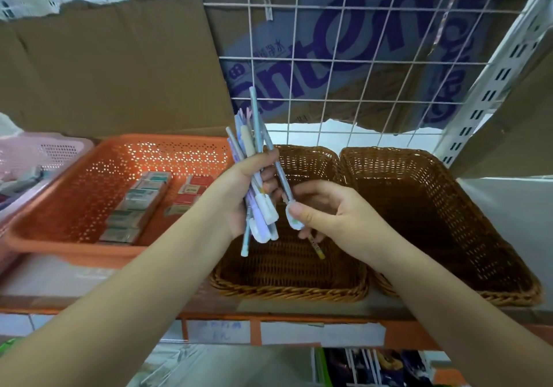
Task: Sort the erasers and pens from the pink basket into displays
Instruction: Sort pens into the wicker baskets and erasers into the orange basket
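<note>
My left hand [239, 198] grips a bundle of slim pastel pens [248, 142]; my right hand [338, 216] pinches one blue-grey pen [280, 174].

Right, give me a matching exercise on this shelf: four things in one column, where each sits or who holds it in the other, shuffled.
Things:
1. bundle of pens
2. single pen
3. erasers
4. pink basket

Places:
a. in the orange basket
b. lower end pinched by the right hand
c. gripped in the left hand
d. left of the orange basket

Pairs: 1-c, 2-b, 3-a, 4-d
</note>
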